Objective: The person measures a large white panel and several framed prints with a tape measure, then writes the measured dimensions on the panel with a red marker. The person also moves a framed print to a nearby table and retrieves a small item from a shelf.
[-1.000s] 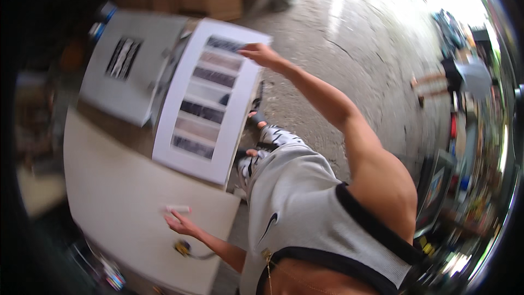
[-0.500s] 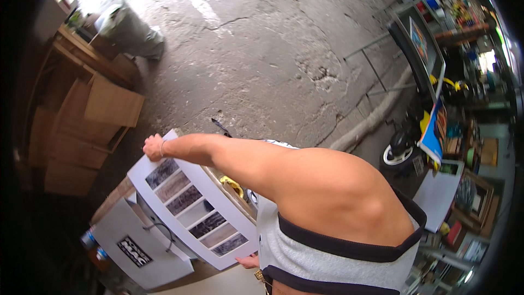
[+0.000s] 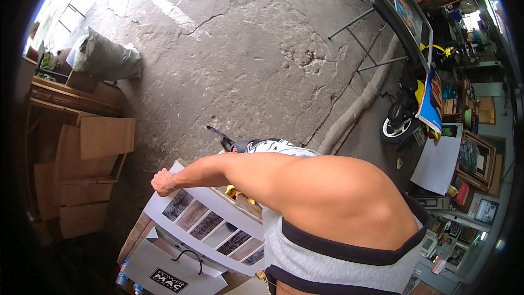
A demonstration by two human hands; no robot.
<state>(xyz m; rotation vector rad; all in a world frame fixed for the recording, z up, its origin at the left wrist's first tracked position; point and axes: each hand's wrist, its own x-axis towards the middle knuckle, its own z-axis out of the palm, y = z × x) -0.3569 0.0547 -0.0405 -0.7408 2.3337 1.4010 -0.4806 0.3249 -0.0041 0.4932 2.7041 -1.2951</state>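
My right arm stretches across the view to the left. At its end, my right hand [image 3: 162, 182] is closed on the far corner of a white mat board [image 3: 177, 230]. Several rectangular panels with dark, streaky pictures run along the board in a row. The board bows slightly; my arm and grey top hide its near end. A grey paper bag [image 3: 134, 267] with a dark cord handle lies against its lower side. Something yellow [image 3: 240, 194] shows between the board and my forearm. My left hand is out of view.
Wooden panels [image 3: 107, 138] and a stuffed pale sack [image 3: 106, 57] stand at the left on cracked concrete. At right are a metal-legged stand [image 3: 360, 49], a motorbike wheel [image 3: 396, 129], a white sheet [image 3: 439, 164] and picture frames [image 3: 480, 158]. Spray cans [image 3: 123, 278] sit beside the bag.
The view has shifted, so the board and my right hand appear lower and farther right. My right hand keeps its hold. My left hand, seen earlier near the board's near end, has left the view.
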